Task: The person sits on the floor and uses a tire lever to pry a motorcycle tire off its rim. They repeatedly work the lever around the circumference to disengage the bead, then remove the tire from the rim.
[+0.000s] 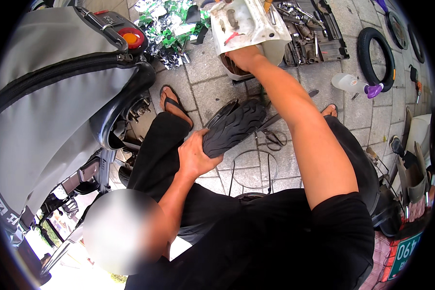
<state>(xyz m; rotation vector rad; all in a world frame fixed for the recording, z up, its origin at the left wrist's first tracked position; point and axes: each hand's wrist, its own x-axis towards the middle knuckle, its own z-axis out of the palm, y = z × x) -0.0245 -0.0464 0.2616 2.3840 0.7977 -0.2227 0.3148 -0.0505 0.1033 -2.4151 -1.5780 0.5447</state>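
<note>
My left hand (197, 155) is closed on the near end of a black scooter tyre (237, 126), which stands tilted between my legs with its grooved tread facing up. A metal wheel rim partly shows at the tyre's far left side. With my arm stretched forward, my right hand (245, 59) reaches into the opening of a cut white plastic container (275, 41). Its fingers are hidden inside, so what they touch cannot be made out. Right beside the tyre lies a pair of black-handled scissors (275, 140). A long flat dark bar (287, 110) passes under my right forearm.
A grey-covered scooter (58, 82) fills the left side. Ahead are crumpled silver-green foil (166, 29) and an open toolbox (314, 34) of sockets. On the right lie a spray bottle (348, 83) and another tyre (376, 58). A thin cable loop (253, 169) lies nearby.
</note>
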